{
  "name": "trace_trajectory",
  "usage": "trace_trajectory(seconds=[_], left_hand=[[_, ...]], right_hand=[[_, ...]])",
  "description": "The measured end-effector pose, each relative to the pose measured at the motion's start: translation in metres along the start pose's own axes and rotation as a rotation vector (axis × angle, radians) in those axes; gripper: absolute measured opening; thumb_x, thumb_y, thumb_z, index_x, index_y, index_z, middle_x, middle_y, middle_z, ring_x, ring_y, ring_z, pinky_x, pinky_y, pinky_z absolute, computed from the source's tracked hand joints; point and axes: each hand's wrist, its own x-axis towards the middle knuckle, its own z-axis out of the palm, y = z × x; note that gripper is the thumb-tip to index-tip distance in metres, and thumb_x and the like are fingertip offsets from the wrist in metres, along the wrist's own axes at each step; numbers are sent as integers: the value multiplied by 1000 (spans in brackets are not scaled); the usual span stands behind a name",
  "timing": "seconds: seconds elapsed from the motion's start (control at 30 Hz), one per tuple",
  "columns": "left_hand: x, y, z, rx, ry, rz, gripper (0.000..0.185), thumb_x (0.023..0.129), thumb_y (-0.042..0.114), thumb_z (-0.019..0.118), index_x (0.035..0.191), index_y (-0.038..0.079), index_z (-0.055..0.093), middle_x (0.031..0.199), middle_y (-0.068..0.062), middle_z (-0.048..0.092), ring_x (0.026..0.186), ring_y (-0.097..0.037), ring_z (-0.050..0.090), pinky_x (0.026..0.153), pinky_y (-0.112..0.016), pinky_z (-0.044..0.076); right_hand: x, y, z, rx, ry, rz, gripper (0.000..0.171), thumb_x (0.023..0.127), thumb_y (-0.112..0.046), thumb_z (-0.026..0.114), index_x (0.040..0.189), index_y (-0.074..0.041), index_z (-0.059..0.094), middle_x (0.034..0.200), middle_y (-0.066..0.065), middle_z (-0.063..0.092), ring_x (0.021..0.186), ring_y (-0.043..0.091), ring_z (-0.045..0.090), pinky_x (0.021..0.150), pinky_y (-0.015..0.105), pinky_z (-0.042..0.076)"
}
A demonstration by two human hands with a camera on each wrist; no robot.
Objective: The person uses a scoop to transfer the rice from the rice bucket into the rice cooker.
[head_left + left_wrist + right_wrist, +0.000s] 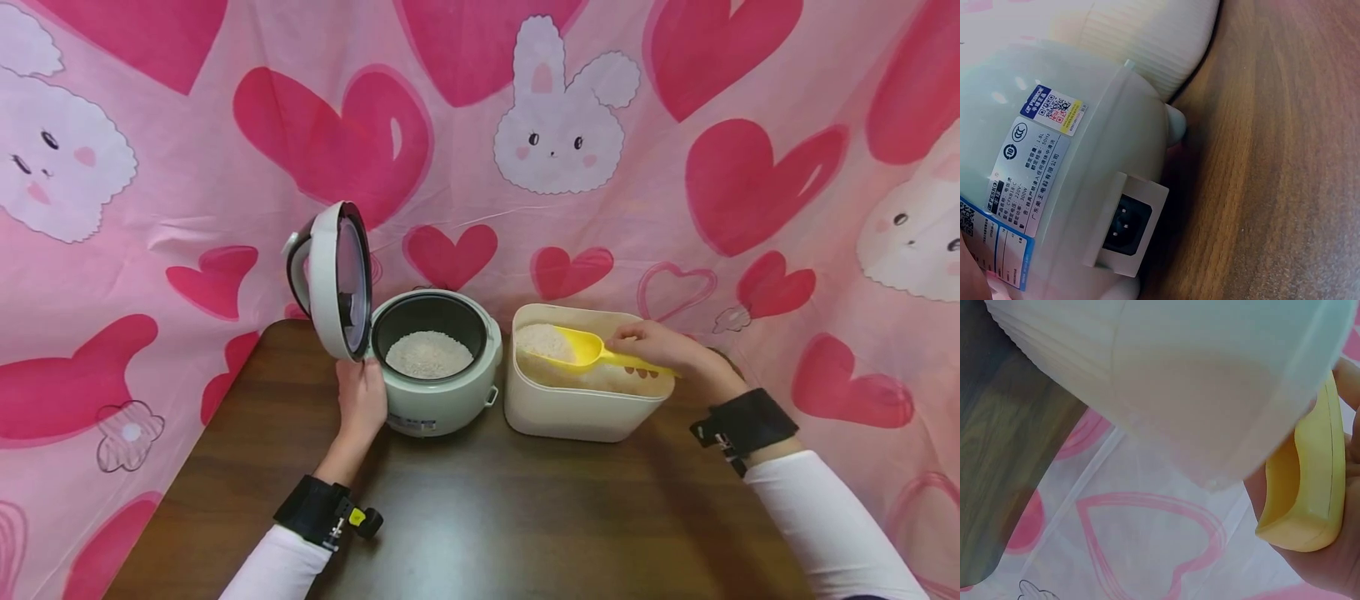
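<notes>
Holding the yellow scoop (592, 352): the right hand (663, 346), fingers curled round the handle.
Scoop's place: within the rim of the cream container (585, 414), toward its left part, with rice heaped in the bowl.
Scoop's long axis: roughly sideways, bowl to the left, handle running right and slightly toward the person.
Scoop to cooker: the rice cooker (442, 410) stands just left of the container, so the bowl end faces it and the right hand sits on the far side.
Cooker's pot (435, 307): uncovered, rice lying inside; the left hand is nearer to it.
Lid (325, 287): raised, standing upright at the cooker's left.
Left hand (362, 396): at the cooker's left side below the lid; whether it grips anything I cannot tell.
Hidden: the left fingertips; from the right wrist, the scoop's bowl, behind the container wall, with only the handle end showing.
Hard to make out: whether the bowl touches rice in the container.
Left wrist view: cooker's power socket (1127, 225) and stickers, only a sliver of hand.
</notes>
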Motion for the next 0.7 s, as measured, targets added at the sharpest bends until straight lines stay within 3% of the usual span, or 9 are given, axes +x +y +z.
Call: trace_trajectory(seconds=[0.47,0.7], left_hand=[[0,3,-3,-8,-16,-5,49,104,23,31,142,-5,45,135,-35,44,127,-49,41,102,-71,33],[-3,4,-3,-8,-10,-13,46,103,24,32,132,-8,49,130,-35,45,123,-50,42,98,-72,34]], right_hand=[[-24,3,-11,80,40,6,34,105,-32,59,119,-1,65,85,13,61,69,26,57,60,31,50],[-25,1,-9,100,58,-20,33,106,-31,58,117,-1,65,88,24,62,66,24,57,60,31,52]])
